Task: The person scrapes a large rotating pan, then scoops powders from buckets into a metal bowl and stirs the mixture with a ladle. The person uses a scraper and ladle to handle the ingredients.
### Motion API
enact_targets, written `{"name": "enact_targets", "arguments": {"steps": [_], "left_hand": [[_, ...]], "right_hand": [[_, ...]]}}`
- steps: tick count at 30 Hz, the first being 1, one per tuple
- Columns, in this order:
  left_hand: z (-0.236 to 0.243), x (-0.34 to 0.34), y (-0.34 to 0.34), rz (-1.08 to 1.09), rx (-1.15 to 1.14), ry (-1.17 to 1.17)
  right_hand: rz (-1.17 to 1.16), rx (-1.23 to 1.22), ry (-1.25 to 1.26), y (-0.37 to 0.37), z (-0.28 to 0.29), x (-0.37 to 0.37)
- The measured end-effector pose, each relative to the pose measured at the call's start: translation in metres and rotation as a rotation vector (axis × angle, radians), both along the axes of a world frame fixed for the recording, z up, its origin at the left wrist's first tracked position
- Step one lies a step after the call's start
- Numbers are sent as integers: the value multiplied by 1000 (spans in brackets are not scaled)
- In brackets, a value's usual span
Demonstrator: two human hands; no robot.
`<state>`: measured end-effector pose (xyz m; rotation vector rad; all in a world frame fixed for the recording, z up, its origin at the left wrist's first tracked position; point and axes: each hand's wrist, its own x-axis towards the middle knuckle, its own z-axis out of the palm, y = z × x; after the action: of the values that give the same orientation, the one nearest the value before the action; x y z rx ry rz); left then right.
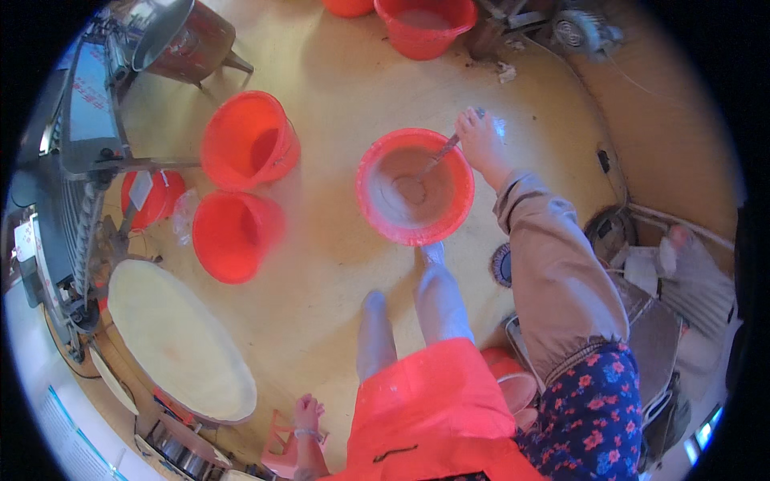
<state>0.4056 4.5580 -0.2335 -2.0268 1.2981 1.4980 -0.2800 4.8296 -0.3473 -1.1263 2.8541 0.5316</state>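
My right hand (480, 143) is closed round the upper end of a long, thin stirring stick (437, 156). The stick slants down into a red bucket (370, 216) on the floor ahead of me. Its lower end dips into a thick greyish-brown liquid (401, 204), which shows ring-shaped ripples. Low on the left, my left hand (307, 413) hangs beside a small red plastic stool (281, 445). Its fingers are curled in and I see nothing in them.
Two red buckets (233, 148) (228, 240) stand on the left, near a large pale oval tabletop (176, 337) and a metal machine frame (88, 160). Farther off are a metal drum on legs (192, 48), another red tub (421, 36) and a motor (577, 32). Clutter lines the right wall.
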Motion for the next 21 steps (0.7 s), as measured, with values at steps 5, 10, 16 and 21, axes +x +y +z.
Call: {"name": "enact_targets", "arguments": {"steps": [5,10,16,21], "left_hand": [[-14,-29,56,-26,39,-49],[-25,-52,84,-58,80,-43],[-36,-76,86,-60,110,37],[-29,-90,74,-111,103,50]], "right_hand": [[-97,247,-90,-13,-63,-46],[-145,512,-803,30,-101,-30],[-1071,-42,-1618,74,-109,145],[-909,-121,-933,95,-35,283]]}}
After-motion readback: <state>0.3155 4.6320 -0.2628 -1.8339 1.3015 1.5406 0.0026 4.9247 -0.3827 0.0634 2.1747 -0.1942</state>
